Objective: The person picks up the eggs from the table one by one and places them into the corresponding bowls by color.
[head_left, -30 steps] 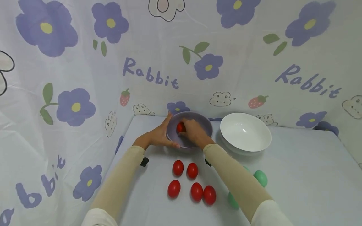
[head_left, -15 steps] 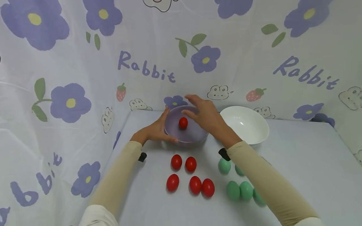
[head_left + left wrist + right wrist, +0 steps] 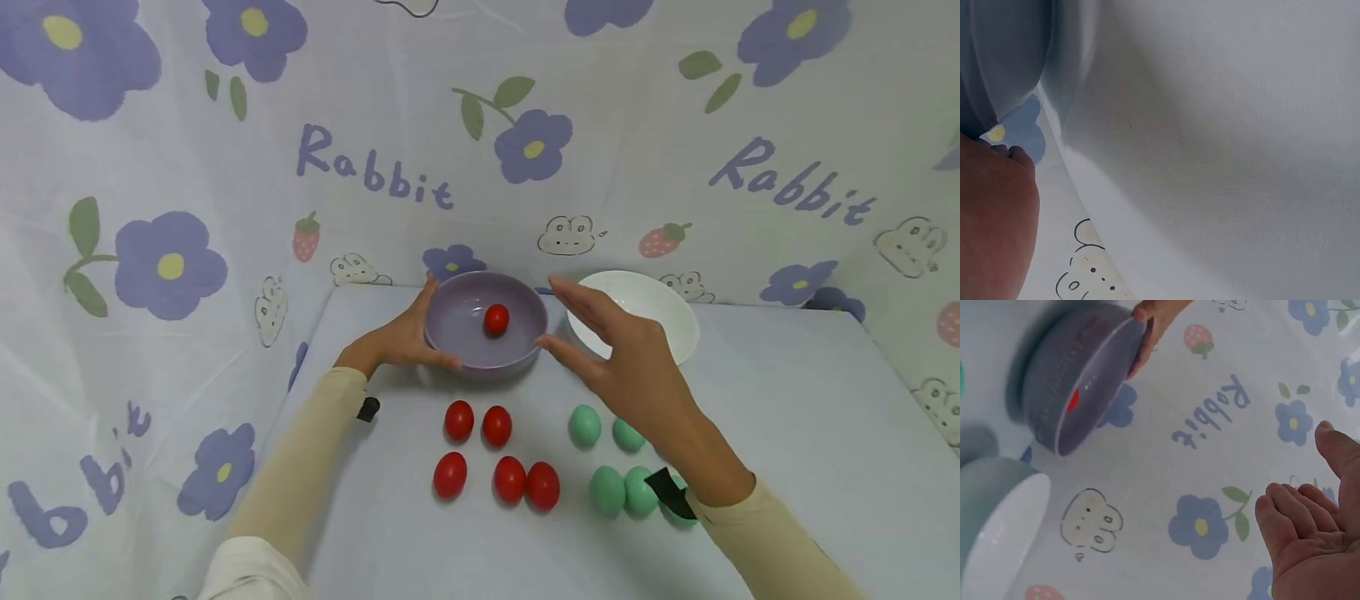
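Note:
My left hand holds the left side of a purple bowl, its thumb along the front and its other fingers round the left side. Inside the bowl lies one red egg. In the left wrist view, part of the hand shows beside the bowl. My right hand is in the air right of the bowl, thumb and fingers apart, with nothing between them. It overlaps a white bowl in the head view. The right wrist view shows its bare palm.
Several red eggs lie on the white table in front of the purple bowl. To their right are several green eggs, some partly hidden by the right arm. A flower-printed cloth hangs behind the table.
My right hand has let go of the red egg in the purple bowl, lifted out and moved right and back toward me. The left hand stays at the bowl.

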`<action>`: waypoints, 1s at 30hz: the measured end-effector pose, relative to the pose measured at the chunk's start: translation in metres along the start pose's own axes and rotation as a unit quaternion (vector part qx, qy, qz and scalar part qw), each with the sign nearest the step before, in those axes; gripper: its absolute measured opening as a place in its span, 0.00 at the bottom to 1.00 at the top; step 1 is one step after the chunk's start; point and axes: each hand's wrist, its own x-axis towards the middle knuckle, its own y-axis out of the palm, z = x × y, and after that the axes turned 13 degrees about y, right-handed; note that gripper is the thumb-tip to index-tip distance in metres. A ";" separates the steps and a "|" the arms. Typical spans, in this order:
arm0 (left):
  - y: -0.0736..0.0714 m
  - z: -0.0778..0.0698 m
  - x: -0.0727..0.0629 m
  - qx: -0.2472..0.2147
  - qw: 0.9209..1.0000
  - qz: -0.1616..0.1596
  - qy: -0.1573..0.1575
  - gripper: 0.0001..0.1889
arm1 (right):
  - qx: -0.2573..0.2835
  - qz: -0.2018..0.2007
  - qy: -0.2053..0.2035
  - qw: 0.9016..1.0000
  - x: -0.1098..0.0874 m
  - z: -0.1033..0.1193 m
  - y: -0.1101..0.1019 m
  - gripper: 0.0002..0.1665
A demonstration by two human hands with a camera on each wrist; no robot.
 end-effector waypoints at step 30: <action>0.004 0.005 0.000 -0.008 1.000 -0.003 0.003 0.82 | -0.168 0.212 0.136 0.953 -0.119 -0.062 0.085 0.37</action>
